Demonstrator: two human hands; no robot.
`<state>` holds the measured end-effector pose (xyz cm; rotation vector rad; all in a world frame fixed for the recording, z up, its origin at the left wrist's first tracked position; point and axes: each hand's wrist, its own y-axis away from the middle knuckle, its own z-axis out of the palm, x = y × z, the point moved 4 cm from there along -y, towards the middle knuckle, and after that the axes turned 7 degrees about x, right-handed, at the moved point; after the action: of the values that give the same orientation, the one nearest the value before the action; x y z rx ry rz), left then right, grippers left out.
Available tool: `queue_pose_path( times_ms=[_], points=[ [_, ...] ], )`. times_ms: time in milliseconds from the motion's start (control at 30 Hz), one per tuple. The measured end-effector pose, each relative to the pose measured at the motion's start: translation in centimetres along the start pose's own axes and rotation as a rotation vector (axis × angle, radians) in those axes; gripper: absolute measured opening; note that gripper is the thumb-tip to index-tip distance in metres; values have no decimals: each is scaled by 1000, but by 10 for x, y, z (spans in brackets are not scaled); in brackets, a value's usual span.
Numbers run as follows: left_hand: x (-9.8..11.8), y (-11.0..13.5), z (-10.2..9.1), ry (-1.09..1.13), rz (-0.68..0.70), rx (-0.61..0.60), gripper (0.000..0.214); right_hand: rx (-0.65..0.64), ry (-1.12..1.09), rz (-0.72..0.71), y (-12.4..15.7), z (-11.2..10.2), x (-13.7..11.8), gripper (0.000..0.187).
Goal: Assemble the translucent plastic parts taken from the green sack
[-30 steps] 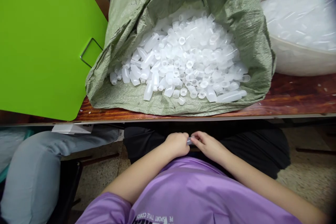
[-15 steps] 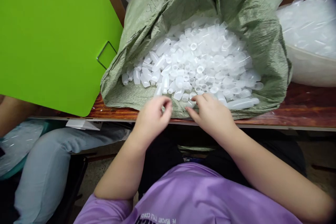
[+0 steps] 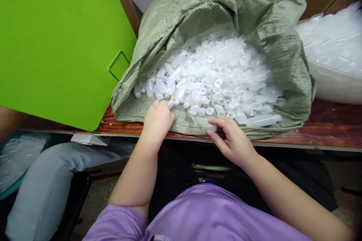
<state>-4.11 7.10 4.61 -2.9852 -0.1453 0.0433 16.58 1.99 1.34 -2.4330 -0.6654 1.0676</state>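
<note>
A green woven sack [image 3: 294, 56] lies on its side with its mouth toward me. Many small translucent white plastic tubes [image 3: 209, 83] are heaped in it, some narrowed at one end. At the front left of the heap, my left hand [image 3: 158, 118] is closed, fingers curled down on a translucent plastic tube [image 3: 171, 104]; its fingertips are mostly hidden. My right hand [image 3: 234, 139] pinches a short clear plastic tube [image 3: 211, 127] between thumb and fingers, over the sack's front lip.
A bright green board [image 3: 62, 45] with a metal loop [image 3: 118, 66] stands left of the sack. At the right is a white container [image 3: 333, 79] heaped with clear pieces. Another person's jeans-clad leg [image 3: 42, 180] is at lower left, beside a teal basin [image 3: 8, 194]. A reddish wooden table [image 3: 333, 120] bears the sack.
My left hand has moved left and closed on a tube at the heap's edge. The right hand has drawn a short tube back from the heap. The view has shifted slightly.
</note>
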Motion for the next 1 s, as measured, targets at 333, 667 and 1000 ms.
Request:
queue_pose_path(
  times_ms=[333, 667, 1000],
  points=[
    [40, 90, -12, 665, 367, -347, 13, -196, -343, -42, 5, -16, -29, 21],
    [63, 105, 20, 682, 482, -972, 19, -469, -244, -227, 41, -25, -38, 24],
    [75, 102, 45, 410, 449, -725, 19, -476, -89, 171, 77, 2, 0, 34]
  ],
)
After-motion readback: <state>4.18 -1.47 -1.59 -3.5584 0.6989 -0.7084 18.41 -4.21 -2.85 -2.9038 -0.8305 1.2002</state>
